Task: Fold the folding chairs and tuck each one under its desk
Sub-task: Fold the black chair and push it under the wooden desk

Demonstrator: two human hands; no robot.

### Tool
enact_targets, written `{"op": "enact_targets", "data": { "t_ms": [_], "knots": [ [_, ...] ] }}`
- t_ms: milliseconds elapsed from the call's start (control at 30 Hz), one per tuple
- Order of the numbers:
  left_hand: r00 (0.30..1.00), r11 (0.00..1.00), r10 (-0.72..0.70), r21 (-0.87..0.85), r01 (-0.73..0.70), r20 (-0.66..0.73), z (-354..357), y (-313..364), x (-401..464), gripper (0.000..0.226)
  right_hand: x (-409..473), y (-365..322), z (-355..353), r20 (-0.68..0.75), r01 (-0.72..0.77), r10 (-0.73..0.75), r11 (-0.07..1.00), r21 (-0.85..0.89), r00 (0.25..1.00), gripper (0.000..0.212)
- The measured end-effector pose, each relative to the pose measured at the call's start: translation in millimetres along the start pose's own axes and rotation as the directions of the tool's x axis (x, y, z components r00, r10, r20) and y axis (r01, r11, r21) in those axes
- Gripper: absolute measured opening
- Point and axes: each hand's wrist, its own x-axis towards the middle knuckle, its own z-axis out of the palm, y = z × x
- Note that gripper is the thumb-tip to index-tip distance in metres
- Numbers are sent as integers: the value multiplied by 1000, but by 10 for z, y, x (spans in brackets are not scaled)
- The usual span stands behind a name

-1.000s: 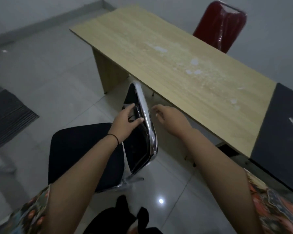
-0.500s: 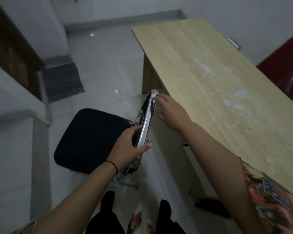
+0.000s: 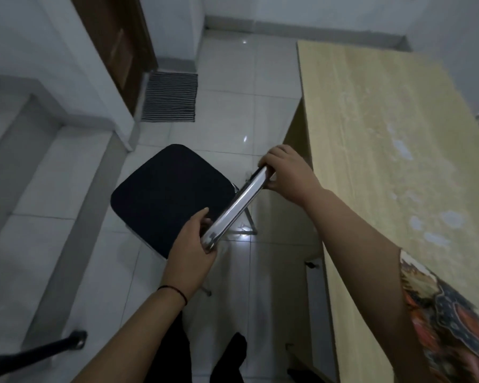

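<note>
Beside the desk's (image 3: pixel 385 150) near long edge, you stand over the folding chair (image 3: pixel 172 197), which sits on the tiled floor (image 3: pixel 227 87) with its black seat still flat and open. Your left hand (image 3: pixel 190 252) is closed around the near end of the chrome top rail of the backrest (image 3: pixel 237 205), and your right hand (image 3: pixel 286 174) is wrapped over the far end, close against the desk's corner.

The likeliest trouble is pinching: as seat and frame swing together, a finger curled under the rail or near a hinge could get caught. The polished chrome also looks slippery, so a loose hold could let the chair drop onto the tiles or onto your feet, which stand just below it. Your right knuckles are near the desk's side panel, and a quick tilt might knock them or scrape the rail along the wood.

Around you, a striped mat (image 3: pixel 170 96) lies by the dark door (image 3: pixel 116 51), well clear of the chair. A raised grey ledge (image 3: pixel 75 194) runs along the left and limits room to swing the seat outward. A dark, rubber-tipped leg (image 3: pixel 36 352) juts in at the lower left; it could trip you if you step back.
</note>
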Motion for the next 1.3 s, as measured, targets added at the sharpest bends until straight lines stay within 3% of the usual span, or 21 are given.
{"op": "enact_targets", "data": {
  "t_ms": [367, 533, 767, 900, 1067, 1300],
  "knots": [
    [999, 997, 28, 77, -30, 33, 10, 9, -15, 59, -163, 39, -22, -136, -38, 40, 999, 16, 990, 27],
    [998, 989, 51, 139, -56, 36, -173, -53, 121, 62, -291, -19, -9, -174, -123, 127, 992, 35, 977, 26],
    [988, 940, 153, 308, -144, -6, -503, -213, 547, 57, -401, -171, 79, -225, -233, 256, 964, 127, 940, 32],
    [972, 908, 233, 352, -226, 23, -550, -190, 748, 57, -495, -242, 126, -263, -220, 246, 967, 126, 933, 41],
    [881, 760, 469, 485, -434, 53, -544, -252, 914, 71, -503, -351, 196, -367, -222, 204, 975, -8, 908, 42],
    [815, 648, 539, 513, -563, 213, -767, -379, 1285, 99, -441, -541, 372, -454, -336, 268, 939, -74, 850, 46]
  ]
}}
